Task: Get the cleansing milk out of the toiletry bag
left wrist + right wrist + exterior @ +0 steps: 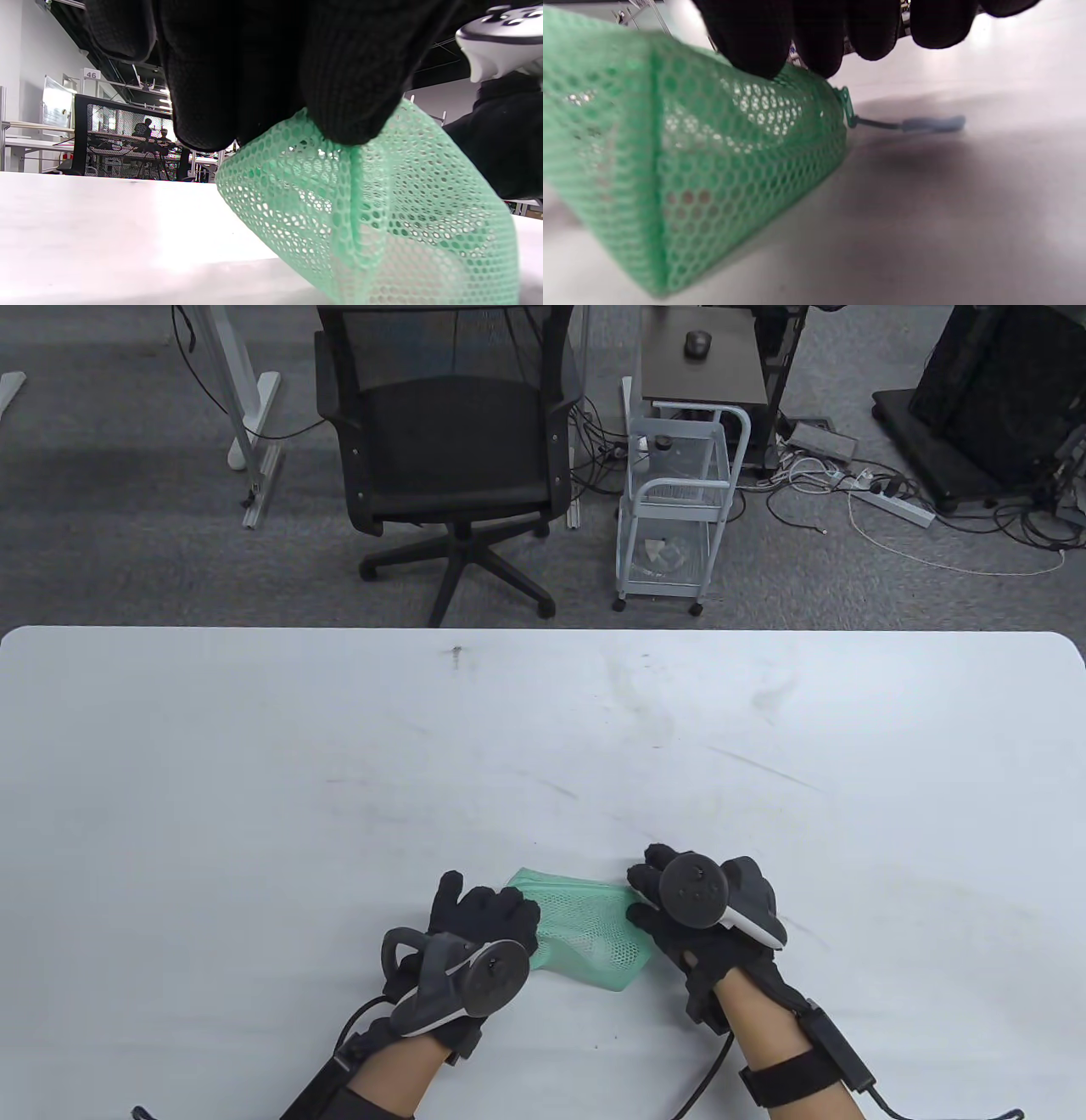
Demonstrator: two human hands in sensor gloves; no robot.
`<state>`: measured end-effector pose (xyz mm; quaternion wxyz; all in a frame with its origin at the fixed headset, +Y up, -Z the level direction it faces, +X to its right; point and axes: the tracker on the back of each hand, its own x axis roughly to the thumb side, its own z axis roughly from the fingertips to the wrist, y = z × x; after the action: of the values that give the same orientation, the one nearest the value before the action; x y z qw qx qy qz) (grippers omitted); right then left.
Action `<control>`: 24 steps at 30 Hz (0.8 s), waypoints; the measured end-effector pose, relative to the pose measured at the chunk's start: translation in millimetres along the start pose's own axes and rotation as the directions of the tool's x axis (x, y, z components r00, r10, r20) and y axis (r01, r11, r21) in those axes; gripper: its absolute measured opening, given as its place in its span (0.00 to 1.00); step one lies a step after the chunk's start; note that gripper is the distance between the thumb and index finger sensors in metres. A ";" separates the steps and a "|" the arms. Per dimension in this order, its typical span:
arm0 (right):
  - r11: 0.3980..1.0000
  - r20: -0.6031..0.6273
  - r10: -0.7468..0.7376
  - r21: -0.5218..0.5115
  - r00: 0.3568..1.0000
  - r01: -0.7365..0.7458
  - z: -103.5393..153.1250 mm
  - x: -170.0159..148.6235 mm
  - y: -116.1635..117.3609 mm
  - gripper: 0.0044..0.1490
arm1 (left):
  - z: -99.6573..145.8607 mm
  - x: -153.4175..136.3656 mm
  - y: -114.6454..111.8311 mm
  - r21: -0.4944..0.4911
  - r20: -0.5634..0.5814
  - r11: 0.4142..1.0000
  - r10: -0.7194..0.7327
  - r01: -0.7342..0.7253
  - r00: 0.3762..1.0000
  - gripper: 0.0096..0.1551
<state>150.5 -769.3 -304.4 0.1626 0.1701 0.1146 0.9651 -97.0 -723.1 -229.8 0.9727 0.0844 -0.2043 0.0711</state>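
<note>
Cleansing milk not out yet — only a pale shape [594, 943] showing through the mesh of the bag [585, 925], and no telling for sure that it's the bottle. Bag lying on the table [543, 746], near its front edge, flanked by both hands. Zip looking closed along the top as far as the right wrist view lets on, with the slider [846, 110] sitting at the bag's end and its blue pull [931, 123] trailing flat on the table beside the bag. So, by the look of it: bag reached and steadied, nothing else done. Left to do: draw the zip open, reach in, lift the milk clear.

Now the hands. Left hand [479, 920] on the bag's left end, palm down, fingers [356, 84] curled over and pressing into the mesh from above, bunching it into a ridge — a hold from on top, though whether the thumb closes underneath can't be told. Right hand [679, 916] at the bag's right end, fingertips [751, 46] touching down on the top of the mesh near the zip; the other fingers hanging just past the bag, off the mesh. Resting touch or actual pinch? Can't tell from here. Pull lying free, not held.
</note>
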 end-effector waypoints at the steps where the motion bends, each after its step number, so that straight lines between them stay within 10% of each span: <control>1: 1.000 -0.003 -0.002 0.013 1.000 0.002 -1.8 0.6 2.5 0.35 | -0.1 0.6 -0.8 -0.004 0.000 1.000 -0.007 0.007 1.000 0.22; 24: 0.988 0.019 0.144 -0.059 0.989 -0.143 -8.6 13.7 13.5 0.21 | -2.8 6.1 -5.6 -0.049 0.024 0.997 -0.057 0.058 0.998 0.23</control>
<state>131.4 -778.3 -304.5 0.0988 0.1844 0.0721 0.9752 -89.4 -727.4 -230.6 0.9738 0.0667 -0.2143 0.0368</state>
